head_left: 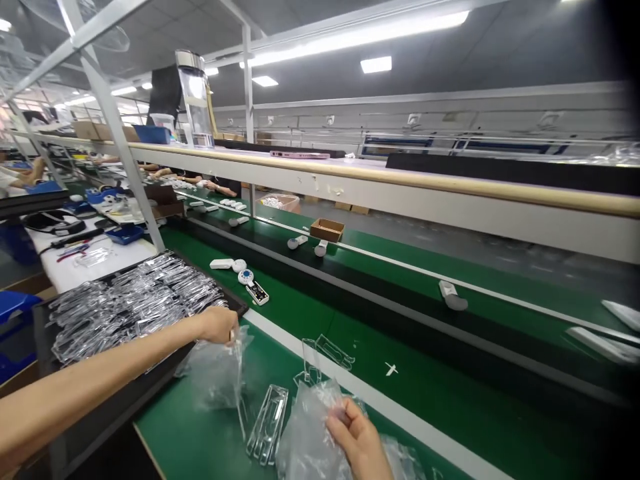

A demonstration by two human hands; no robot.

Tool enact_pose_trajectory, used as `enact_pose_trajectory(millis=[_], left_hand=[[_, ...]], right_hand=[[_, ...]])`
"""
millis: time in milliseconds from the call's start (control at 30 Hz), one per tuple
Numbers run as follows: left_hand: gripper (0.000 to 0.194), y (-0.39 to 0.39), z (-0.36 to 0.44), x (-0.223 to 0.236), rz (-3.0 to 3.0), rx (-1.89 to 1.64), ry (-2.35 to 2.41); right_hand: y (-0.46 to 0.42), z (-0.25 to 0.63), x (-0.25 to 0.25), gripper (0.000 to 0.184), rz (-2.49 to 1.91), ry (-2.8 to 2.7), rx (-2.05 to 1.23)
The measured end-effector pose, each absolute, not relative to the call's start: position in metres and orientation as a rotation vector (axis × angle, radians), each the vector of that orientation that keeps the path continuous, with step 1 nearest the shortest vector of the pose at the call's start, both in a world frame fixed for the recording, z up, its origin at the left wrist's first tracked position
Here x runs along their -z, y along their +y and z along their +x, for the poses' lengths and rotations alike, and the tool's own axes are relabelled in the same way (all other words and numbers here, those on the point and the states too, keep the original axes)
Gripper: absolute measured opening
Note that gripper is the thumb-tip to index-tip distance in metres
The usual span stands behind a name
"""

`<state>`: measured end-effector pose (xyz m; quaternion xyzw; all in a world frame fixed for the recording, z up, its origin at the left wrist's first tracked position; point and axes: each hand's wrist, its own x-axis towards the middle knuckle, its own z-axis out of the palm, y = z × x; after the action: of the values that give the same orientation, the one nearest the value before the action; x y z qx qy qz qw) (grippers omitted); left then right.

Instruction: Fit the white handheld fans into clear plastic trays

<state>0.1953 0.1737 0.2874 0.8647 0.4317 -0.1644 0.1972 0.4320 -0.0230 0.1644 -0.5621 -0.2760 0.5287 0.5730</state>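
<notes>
Green conveyor belt (285,313) runs down the factory hall (440,107), left hand (215,325) and right hand (357,433) pinching clear plastic bags (213,373).

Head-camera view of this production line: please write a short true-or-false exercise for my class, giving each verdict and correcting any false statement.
1. The left hand pinches a clear plastic bag. True.
2. The right hand is empty. False: it grips a second clear plastic bag.
3. The black tray holds clear plastic inserts. True.
4. A blue bin sits on the green belt between the hands. False: a clear plastic insert lies there.
</notes>
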Motion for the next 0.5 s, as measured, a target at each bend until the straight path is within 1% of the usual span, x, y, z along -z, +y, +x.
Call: enact_pose_trajectory(millis=[100, 167, 233, 300, 400, 433, 500], left_hand=[[0.019, 0.146, 0.19, -0.307, 2.452, 0.407, 1.129], [0.016, 0.118, 0.192, -0.318, 2.477, 0.287, 1.027], [0.014, 0.089, 0.197, -0.316, 2.423, 0.143, 0.916], [0.015, 0.066, 0.201, -0.299, 2.274, 0.075, 0.849], [0.031, 0.042, 0.192, -0.252, 2.055, -0.014, 0.943], [0.037, 0.036, 0.182, -0.234, 1.973, -0.08, 1.014], [0.048, 0.027, 0.154, -0.2, 1.776, -0.205, 1.156]], right_hand=[[-0.018, 0.44, -0.157, 0.033, -1.348, -0.696, -1.188], [-0.012, 0.432, -0.158, 0.027, -1.384, -0.743, -1.111], [-0.005, 0.411, -0.163, 0.021, -1.344, -0.796, -1.115], [0.001, 0.381, -0.17, 0.019, -1.181, -0.851, -1.225], [0.01, 0.35, -0.177, 0.023, -0.969, -0.935, -1.508], [0.015, 0.35, -0.177, 0.028, -0.971, -0.967, -1.603], [0.033, 0.365, -0.173, 0.04, -1.121, -1.047, -1.628]])
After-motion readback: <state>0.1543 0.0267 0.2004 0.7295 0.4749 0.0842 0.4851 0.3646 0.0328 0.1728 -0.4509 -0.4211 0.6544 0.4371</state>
